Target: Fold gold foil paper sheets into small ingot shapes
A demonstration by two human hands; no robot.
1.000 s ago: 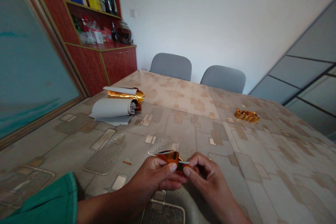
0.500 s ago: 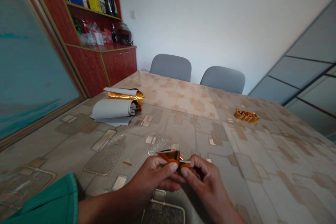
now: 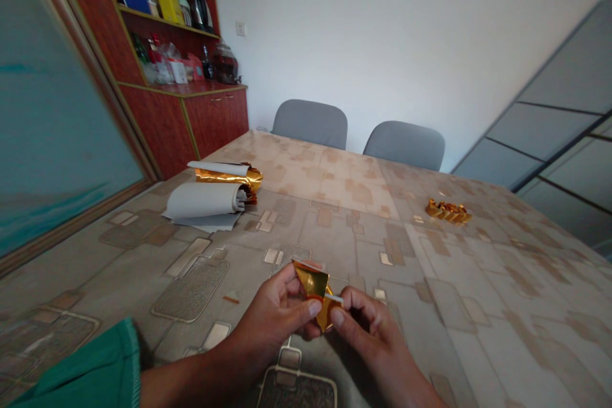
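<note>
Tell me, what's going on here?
A person sits at a table working with bare hands: the left hand and right hand pinch a small piece of gold foil between them. Farther off lie a roll of gold foil beside a white paper roll, and a little heap of gold pieces.

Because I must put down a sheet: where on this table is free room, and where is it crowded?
Free room: the tablecloth between the white paper roll and the small gold foil pieces, and right of the right hand. Crowded: around that roll and the gold-foil roll behind it.
</note>
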